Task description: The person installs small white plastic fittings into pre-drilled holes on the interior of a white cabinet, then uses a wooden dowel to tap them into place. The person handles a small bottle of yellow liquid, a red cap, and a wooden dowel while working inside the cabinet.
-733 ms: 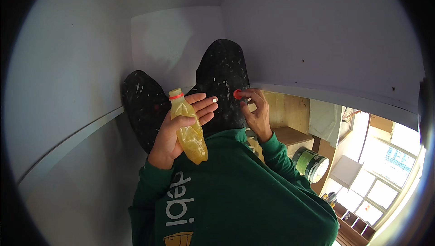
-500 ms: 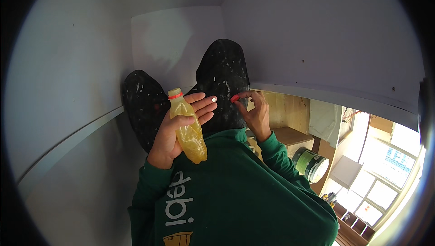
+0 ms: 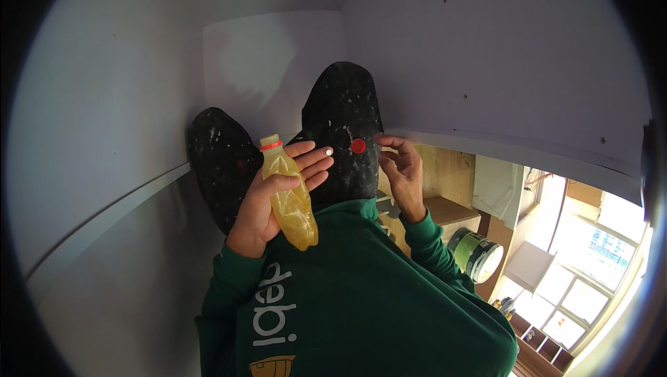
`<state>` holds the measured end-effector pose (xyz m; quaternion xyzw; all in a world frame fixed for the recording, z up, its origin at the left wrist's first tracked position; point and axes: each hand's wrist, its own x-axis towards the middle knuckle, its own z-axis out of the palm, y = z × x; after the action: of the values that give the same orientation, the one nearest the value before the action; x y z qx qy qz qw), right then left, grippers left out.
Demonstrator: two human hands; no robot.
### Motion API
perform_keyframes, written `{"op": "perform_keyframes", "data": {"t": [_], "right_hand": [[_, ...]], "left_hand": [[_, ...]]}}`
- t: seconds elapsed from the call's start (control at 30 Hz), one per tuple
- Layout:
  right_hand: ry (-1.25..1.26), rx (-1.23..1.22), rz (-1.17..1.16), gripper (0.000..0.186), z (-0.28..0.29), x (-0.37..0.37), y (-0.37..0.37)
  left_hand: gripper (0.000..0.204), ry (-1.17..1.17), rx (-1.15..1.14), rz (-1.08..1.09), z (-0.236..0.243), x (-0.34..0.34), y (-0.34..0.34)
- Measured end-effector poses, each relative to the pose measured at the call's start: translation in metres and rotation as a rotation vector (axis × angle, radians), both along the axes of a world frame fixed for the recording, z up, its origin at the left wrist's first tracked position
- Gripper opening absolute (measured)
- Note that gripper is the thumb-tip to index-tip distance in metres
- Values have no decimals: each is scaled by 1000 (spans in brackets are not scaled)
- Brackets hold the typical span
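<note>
My left hand (image 3: 258, 205) holds a clear plastic bottle (image 3: 292, 203) of yellowish stuff, its thumb across the side. The bottle tilts, and a red ring circles its neck below the uncapped mouth. A small round white piece (image 3: 328, 152) rests at the tip of a stretched finger of the same hand. On my right thigh, over paint-spotted black trousers (image 3: 338, 92), lies a red bottle cap (image 3: 358, 146). Just right of the cap is my right hand (image 3: 404, 173), empty, its thumb and forefinger apart.
Pale panels (image 3: 486, 43) close in on the left, front and right, a few screws showing on the right one. Down past the right panel's edge are a bucket with a green label (image 3: 477, 255), a wooden box (image 3: 448, 214), a compartmented brown shelf (image 3: 545, 346) and a bright window (image 3: 590, 287).
My right hand has let go of the red cap, which now lies on my thigh, and has drawn back slightly to the right. The left hand and bottle stay almost still.
</note>
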<state>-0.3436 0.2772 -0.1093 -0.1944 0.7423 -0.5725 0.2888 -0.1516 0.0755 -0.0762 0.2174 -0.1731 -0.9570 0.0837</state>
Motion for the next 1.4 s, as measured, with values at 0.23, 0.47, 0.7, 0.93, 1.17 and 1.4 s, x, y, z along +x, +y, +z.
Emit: {"op": "perform_keyframes", "data": {"t": [0.23,0.47,0.7,0.93,1.17,1.4], "right_hand": [[-173,-224,92,47,62,7,-11],[376,-107,435,48,94,19,-33],[642,-32,501,47,91,23,-41],[659,-58,464,53,93,25,-45],[689,-36,485,52,89,23,-45],[618,-39,476,48,86,21,-43]], "left_hand": [[71,12,46,-35,8,0,-2],[80,27,28,-86,27,4,-3],[83,45,28,-81,38,10,-2],[82,57,37,-72,37,11,-1],[82,50,37,-75,36,10,0],[82,57,39,-86,38,9,-1]]}}
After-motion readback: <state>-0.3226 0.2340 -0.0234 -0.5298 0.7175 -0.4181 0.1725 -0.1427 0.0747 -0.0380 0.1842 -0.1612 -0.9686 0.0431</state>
